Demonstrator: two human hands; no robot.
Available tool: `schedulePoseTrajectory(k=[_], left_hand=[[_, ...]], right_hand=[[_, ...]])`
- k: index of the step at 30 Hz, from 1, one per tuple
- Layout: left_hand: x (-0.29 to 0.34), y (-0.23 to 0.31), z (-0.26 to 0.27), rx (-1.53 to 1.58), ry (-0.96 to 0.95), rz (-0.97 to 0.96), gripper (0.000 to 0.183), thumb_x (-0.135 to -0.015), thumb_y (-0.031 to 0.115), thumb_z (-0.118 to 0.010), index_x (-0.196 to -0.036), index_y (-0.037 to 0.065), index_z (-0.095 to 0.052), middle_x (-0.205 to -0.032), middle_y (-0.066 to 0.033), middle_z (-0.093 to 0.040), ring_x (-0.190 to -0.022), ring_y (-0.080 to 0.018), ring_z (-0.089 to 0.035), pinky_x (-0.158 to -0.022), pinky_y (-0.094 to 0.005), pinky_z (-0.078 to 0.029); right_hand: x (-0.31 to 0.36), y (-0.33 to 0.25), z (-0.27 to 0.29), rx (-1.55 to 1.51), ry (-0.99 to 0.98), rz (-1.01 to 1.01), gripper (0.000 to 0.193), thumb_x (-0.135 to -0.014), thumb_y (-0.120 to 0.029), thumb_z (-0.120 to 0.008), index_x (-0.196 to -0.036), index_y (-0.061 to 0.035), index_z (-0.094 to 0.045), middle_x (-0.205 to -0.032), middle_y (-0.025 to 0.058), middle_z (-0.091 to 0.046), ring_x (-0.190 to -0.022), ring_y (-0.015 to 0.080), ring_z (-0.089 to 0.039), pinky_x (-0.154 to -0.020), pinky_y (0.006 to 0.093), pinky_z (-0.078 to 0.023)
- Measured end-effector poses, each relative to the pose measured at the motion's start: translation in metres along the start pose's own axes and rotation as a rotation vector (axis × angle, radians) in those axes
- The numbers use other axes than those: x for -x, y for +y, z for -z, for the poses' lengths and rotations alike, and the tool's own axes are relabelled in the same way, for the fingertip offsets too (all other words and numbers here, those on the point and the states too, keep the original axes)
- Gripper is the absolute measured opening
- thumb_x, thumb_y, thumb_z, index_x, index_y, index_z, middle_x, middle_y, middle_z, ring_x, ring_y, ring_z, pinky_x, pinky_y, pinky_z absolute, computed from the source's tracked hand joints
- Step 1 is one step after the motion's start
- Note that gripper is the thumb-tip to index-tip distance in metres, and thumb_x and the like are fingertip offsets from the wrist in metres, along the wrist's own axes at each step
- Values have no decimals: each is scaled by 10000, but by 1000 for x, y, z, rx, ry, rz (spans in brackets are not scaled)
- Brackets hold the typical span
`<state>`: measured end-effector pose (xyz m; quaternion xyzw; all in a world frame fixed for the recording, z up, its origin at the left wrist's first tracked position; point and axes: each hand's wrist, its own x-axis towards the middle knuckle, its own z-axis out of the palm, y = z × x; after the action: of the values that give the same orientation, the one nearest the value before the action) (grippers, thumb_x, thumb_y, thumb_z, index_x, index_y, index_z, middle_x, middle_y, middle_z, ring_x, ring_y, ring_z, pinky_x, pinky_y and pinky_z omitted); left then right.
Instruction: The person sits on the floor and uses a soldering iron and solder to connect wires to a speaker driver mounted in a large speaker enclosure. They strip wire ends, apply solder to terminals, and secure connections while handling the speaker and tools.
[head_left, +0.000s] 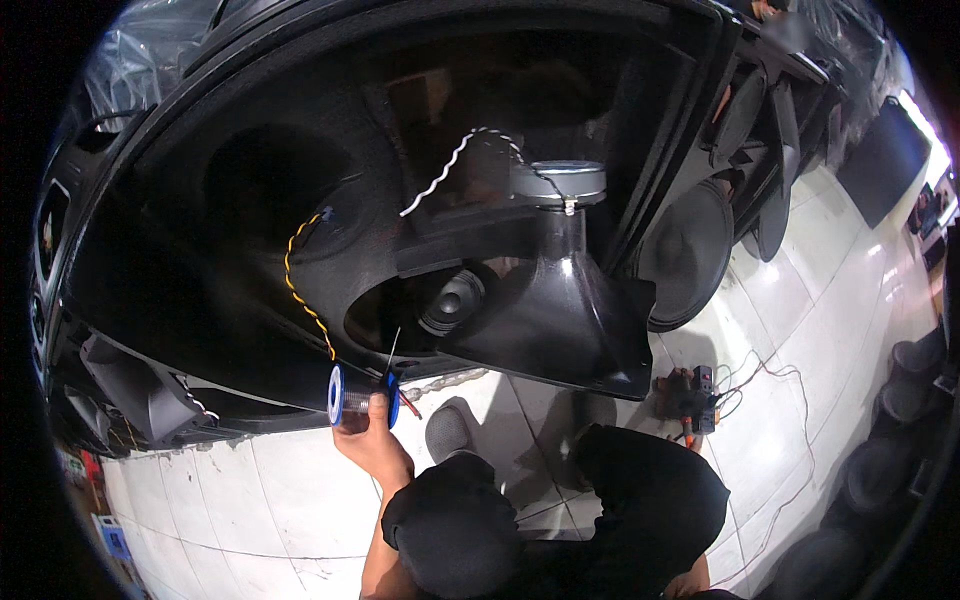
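My left hand (375,445) is closed round a blue-flanged spool of solder wire (360,400), with a thin length of solder (393,350) sticking up from it. A twisted yellow-and-black wire (292,275) hangs out of the large black speaker cabinet (180,330) and ends by the spool. Most of my right hand (698,443) is hidden behind my knee. Its visible fingers are at an orange-handled tool (688,430), whose working end I cannot make out. A black horn (570,320) with a grey driver (560,183) stands against the cabinet, trailing a twisted white-and-black wire (440,180).
On the tiled floor (790,420), a black power strip (704,395) sits beside my right leg, with thin cables trailing away. Loose round speaker cones (690,250) lean at the right. A small speaker (455,300) shows in the cabinet's opening. More dark round parts (870,475) line the right side.
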<state>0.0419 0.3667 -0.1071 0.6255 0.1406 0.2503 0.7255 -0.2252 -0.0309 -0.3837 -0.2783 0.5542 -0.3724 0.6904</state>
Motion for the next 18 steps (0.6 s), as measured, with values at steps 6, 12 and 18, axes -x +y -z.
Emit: schedulePoseTrajectory(k=[6, 12, 18], left_hand=[[-24, -90, 60, 75, 97, 554, 579, -807, 510, -767, -1085, 32, -596, -991, -85, -617, -903, -184, -579, -739, -417, -468], [-8, -184, 133, 27, 17, 742, 670, -771, 609, -750, -1101, 48, -591, -920, -86, -608, -817, -233, -616, -671, -375, -506], [-6, -290, 187, 70, 438, 1033, 607, -783, 496, -780, -1076, 15, -554, -902, -118, -588, -766, -286, -623, -606, -403, -565]], right_hand=[[41, -14, -33, 111, -66, -128, 496, -937, -454, -591, -1126, 4, -598, -945, 132, -644, -720, 172, -592, -622, 301, -483], [130, -86, -114, 384, -200, -94, 411, -946, -366, -631, -1080, 22, -632, -846, 117, -657, -661, 167, -597, -568, 295, -484], [220, -174, -182, 384, -493, 498, 305, -907, -182, -667, -1125, 30, -650, -861, 115, -664, -668, 177, -604, -607, 292, -499]])
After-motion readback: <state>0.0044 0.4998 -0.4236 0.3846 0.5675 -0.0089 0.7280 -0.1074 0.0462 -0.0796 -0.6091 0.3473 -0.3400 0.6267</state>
